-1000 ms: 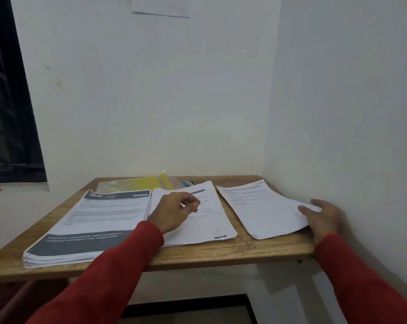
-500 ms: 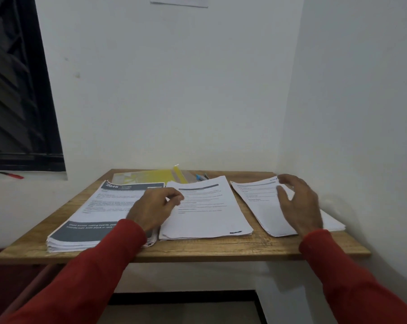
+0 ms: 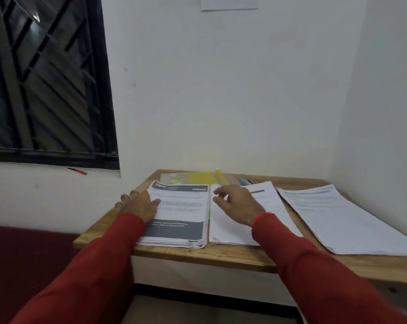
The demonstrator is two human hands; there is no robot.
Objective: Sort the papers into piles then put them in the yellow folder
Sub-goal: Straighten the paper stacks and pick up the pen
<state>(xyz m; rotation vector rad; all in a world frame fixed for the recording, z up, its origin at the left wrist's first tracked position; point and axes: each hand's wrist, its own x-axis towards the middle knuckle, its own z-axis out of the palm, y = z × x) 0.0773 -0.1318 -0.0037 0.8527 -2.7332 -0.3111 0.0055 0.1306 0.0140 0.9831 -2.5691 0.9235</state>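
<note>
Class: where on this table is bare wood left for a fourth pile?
Bare wood shows on the table along its front edge and in a strip left of the thick stack. The thick stack, middle pile and right pile crowd the top, with the yellow folder behind.

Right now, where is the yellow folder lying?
In the head view, the yellow folder lies flat at the table's far edge by the wall, just behind the left pile.

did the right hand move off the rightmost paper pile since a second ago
Yes. The right hand has crossed leftward from the rightmost pile and now hovers over the middle pile.
</note>
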